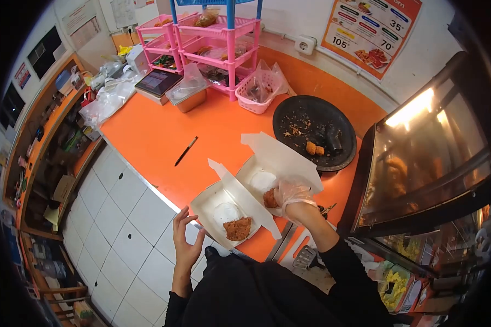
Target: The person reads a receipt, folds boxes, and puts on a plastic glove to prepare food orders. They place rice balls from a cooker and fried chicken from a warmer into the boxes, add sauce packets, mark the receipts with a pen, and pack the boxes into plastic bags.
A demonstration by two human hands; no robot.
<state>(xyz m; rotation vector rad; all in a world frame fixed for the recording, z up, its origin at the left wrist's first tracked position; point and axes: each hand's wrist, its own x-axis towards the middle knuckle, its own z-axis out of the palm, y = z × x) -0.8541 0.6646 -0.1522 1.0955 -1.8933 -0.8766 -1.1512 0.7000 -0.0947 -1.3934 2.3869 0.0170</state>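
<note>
Orange counter (142,131) against a white wall (294,19), with tiled floor (106,218) left of the left fingers. Right hand (293,197): in a clear glove (300,189), fingers closed on a fried piece (269,198), fingertips partly hidden. Left hand (186,242): bare, fingers spread and curved, holding nothing; contact with the nearest rim not determinable. Location of gripped piece: inside the right box (306,163), just left of the right fingers, beside a white mound (262,180). Left box (206,199): just right of the left fingers, containing a second mound (226,212) and second piece (238,229).

Lids raised on both, presumably for free access from above. Boxes side by side near the edge, presumably for easy reach. Glove on the right only, presumably for handling food. Pan (289,122): beyond and right of the right fingers, bearing crumbs and nuggets (314,148). Pen (186,151): beyond the left fingers.

Poster (360,41): far beyond the right fingers; legible "orn", "35", "70", "105". Smaller lines unreadable. Tablet (159,83): far beyond the left fingers; screen text too small. No lettering discernible on boxes.
</note>
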